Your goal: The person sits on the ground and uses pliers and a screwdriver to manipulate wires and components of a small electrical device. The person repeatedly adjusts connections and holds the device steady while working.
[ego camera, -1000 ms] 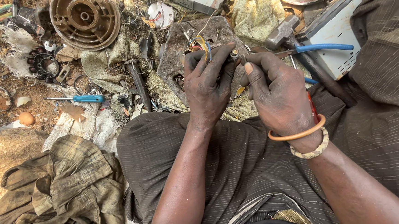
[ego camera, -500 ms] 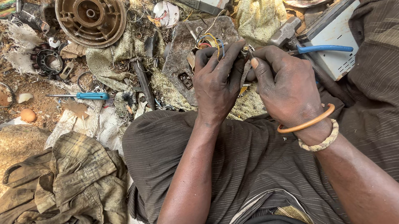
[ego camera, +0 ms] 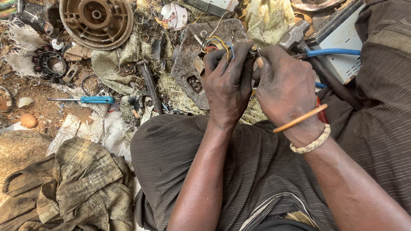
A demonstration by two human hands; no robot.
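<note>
Your L hand [ego camera: 226,85] & R hand [ego camera: 284,84] sit close together above your lap, both pinched on a small part w/ coloured wires [ego camera: 218,44], held over a flat grey stone [ego camera: 190,66]. Blue-handled pliers [ego camera: 332,52] lie just R of it. Further out: blue screwdriver [ego camera: 93,99], round rusty metal housing [ego camera: 96,15].

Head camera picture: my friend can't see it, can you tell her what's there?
Two dirty hands, left hand and right hand, hold a small part with coloured wires over the person's lap. Scrap covers the ground: a blue screwdriver, a round metal housing, a crumpled shirt.
</note>
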